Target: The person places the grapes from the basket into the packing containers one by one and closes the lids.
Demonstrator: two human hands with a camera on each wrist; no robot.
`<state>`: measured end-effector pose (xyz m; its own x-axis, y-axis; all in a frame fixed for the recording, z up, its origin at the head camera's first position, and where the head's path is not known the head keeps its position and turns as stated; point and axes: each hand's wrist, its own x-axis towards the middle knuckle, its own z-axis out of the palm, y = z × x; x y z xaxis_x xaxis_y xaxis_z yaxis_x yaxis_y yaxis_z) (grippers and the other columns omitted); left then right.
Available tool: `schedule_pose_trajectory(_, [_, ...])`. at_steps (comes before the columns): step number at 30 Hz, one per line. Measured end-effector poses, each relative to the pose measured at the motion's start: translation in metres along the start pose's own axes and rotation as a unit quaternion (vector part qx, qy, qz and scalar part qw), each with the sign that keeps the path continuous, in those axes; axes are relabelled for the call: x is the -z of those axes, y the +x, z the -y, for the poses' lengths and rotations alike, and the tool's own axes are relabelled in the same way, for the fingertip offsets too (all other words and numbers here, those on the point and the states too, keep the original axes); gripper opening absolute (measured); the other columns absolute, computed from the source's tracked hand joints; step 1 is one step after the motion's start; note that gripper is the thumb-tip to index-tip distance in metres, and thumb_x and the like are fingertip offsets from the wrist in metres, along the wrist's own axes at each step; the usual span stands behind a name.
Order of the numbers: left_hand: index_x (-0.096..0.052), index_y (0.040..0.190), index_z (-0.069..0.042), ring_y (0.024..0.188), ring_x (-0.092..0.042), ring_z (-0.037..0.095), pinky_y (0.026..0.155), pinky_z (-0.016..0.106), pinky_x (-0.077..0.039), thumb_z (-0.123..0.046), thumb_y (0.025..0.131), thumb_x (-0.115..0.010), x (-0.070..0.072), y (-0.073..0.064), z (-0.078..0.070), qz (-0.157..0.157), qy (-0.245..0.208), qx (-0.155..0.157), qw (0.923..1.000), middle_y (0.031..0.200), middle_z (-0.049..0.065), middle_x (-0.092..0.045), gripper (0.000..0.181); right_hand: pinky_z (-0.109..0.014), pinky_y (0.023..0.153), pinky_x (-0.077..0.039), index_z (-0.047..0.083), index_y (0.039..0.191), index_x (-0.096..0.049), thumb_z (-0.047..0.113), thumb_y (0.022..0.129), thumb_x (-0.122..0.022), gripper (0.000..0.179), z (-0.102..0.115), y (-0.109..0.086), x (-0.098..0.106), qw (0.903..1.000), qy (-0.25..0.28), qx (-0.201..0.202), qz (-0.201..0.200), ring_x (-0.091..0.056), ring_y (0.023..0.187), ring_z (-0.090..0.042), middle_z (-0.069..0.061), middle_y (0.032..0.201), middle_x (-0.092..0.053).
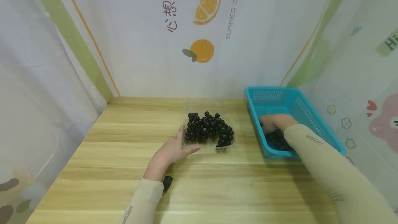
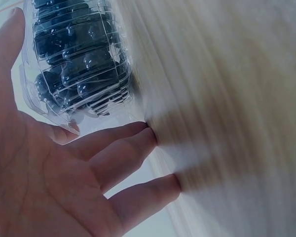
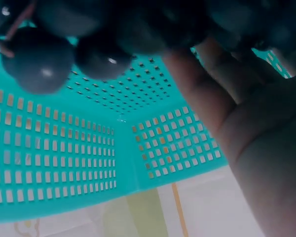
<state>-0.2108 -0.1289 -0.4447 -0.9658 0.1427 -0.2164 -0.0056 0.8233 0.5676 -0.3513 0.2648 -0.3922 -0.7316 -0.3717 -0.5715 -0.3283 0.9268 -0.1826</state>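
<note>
Dark grapes (image 1: 203, 127) fill a clear plastic box (image 1: 225, 105) on the table, its lid folded back. My left hand (image 1: 171, 149) is at the box's near left corner, thumb along the front and fingers spread down the left side. In the left wrist view, several fingertips of that left hand (image 2: 74, 163) touch the tabletop beside the ribbed box wall. Inside the blue basket (image 1: 317, 113), my right hand (image 1: 273, 121) holds a bunch of dark grapes (image 1: 276, 139) low against the near left part. The right wrist view shows its fingers (image 3: 197, 84) passing behind the grapes, which hide the fingertips.
The wooden table (image 1: 102, 168) ends at a printed curtain (image 1: 133, 61) behind and at both sides. The basket's perforated wall (image 3: 54, 153) rises around my right hand. A small black object (image 1: 167, 182) sits by my left wrist.
</note>
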Motion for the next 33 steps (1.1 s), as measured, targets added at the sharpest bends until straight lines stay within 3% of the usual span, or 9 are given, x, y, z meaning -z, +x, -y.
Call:
schedule_pose_trajectory(4, [0.002, 0.172, -0.010, 0.116, -0.073, 0.044, 0.103, 0.060, -0.057, -0.075, 0.093, -0.065, 0.000, 0.001, -0.002, -0.001, 0.001, 0.003, 1.0000, 0.143, 0.028, -0.066, 0.123, -0.055, 0.098, -0.061, -0.007, 0.167, -0.017, 0.008, 0.100, -0.065, 0.083, -0.002, -0.008, 0.008, 0.9988, 0.034, -0.032, 0.015, -0.055, 0.139, -0.051, -0.039, 0.167, -0.029])
schedule_pose_trajectory(6, [0.002, 0.172, -0.009, 0.115, -0.073, 0.043, 0.103, 0.060, -0.057, -0.075, 0.093, -0.065, 0.000, 0.001, -0.002, 0.000, -0.001, 0.002, 1.0000, 0.143, 0.028, -0.066, 0.123, -0.048, 0.081, -0.065, -0.002, 0.168, -0.019, 0.012, 0.102, -0.066, 0.083, -0.001, -0.015, 0.014, 0.9979, 0.045, -0.041, 0.022, -0.067, 0.120, -0.041, -0.037, 0.165, -0.032])
schedule_pose_trajectory(8, [0.003, 0.172, -0.009, 0.116, -0.073, 0.043, 0.103, 0.060, -0.057, -0.075, 0.093, -0.065, 0.000, 0.000, -0.002, 0.000, 0.001, 0.001, 1.0000, 0.143, 0.028, -0.066, 0.123, -0.043, 0.070, -0.064, 0.003, 0.166, -0.027, 0.013, 0.102, -0.066, 0.076, 0.001, -0.026, 0.022, 0.9978, 0.047, -0.040, 0.024, -0.071, 0.102, -0.030, -0.036, 0.162, -0.036])
schedule_pose_trajectory(13, [0.003, 0.172, -0.009, 0.118, -0.072, 0.044, 0.105, 0.060, -0.056, -0.075, 0.094, -0.064, 0.000, 0.001, -0.002, -0.002, 0.005, 0.000, 1.0000, 0.144, 0.029, -0.065, 0.123, -0.041, 0.067, -0.064, 0.006, 0.157, -0.040, 0.006, 0.100, -0.065, 0.062, 0.003, -0.058, 0.039, 0.9973, 0.071, -0.021, 0.003, -0.066, 0.087, -0.022, -0.036, 0.155, -0.041])
schedule_pose_trajectory(17, [0.004, 0.172, -0.010, 0.117, -0.072, 0.044, 0.106, 0.060, -0.056, -0.075, 0.093, -0.065, 0.000, 0.002, -0.002, -0.001, 0.004, 0.002, 1.0000, 0.142, 0.028, -0.067, 0.124, -0.041, 0.064, -0.063, 0.006, 0.150, -0.043, 0.006, 0.097, -0.069, 0.059, -0.001, -0.080, 0.043, 0.9948, 0.092, 0.007, -0.044, -0.059, 0.072, -0.020, -0.025, 0.122, -0.057])
schedule_pose_trajectory(21, [0.005, 0.172, -0.010, 0.118, -0.072, 0.044, 0.107, 0.061, -0.055, -0.075, 0.093, -0.065, 0.000, 0.002, -0.002, 0.000, -0.001, 0.005, 1.0000, 0.144, 0.028, -0.066, 0.124, -0.039, 0.062, -0.062, 0.009, 0.145, -0.044, 0.008, 0.096, -0.070, 0.056, 0.000, -0.098, 0.044, 0.9917, 0.096, 0.024, -0.082, -0.056, 0.067, -0.020, -0.012, 0.096, -0.055])
schedule_pose_trajectory(26, [0.005, 0.172, -0.011, 0.120, -0.071, 0.045, 0.106, 0.062, -0.055, -0.075, 0.093, -0.065, 0.001, 0.002, -0.002, -0.001, -0.003, 0.006, 1.0000, 0.147, 0.029, -0.063, 0.123, -0.039, 0.062, -0.062, 0.008, 0.146, -0.043, 0.009, 0.098, -0.069, 0.055, 0.004, -0.116, 0.046, 0.9871, 0.102, 0.031, -0.119, -0.063, 0.071, -0.022, -0.014, 0.101, -0.060])
schedule_pose_trajectory(30, [0.005, 0.172, -0.011, 0.120, -0.071, 0.045, 0.106, 0.062, -0.055, -0.075, 0.093, -0.065, 0.001, 0.001, -0.003, 0.001, -0.004, 0.006, 1.0000, 0.147, 0.029, -0.063, 0.123, -0.039, 0.060, -0.058, 0.010, 0.148, -0.041, 0.013, 0.100, -0.068, 0.055, 0.013, -0.128, 0.050, 0.9819, 0.099, 0.030, -0.159, -0.064, 0.066, -0.023, -0.015, 0.099, -0.061])
schedule_pose_trajectory(33, [0.005, 0.172, -0.011, 0.121, -0.071, 0.045, 0.105, 0.062, -0.056, -0.075, 0.093, -0.065, 0.000, 0.000, -0.003, 0.000, -0.003, 0.007, 1.0000, 0.147, 0.028, -0.063, 0.123, -0.039, 0.058, -0.054, 0.011, 0.150, -0.040, 0.016, 0.100, -0.070, 0.058, 0.022, -0.137, 0.056, 0.9754, 0.087, 0.035, -0.199, -0.061, 0.060, -0.023, -0.020, 0.107, -0.062])
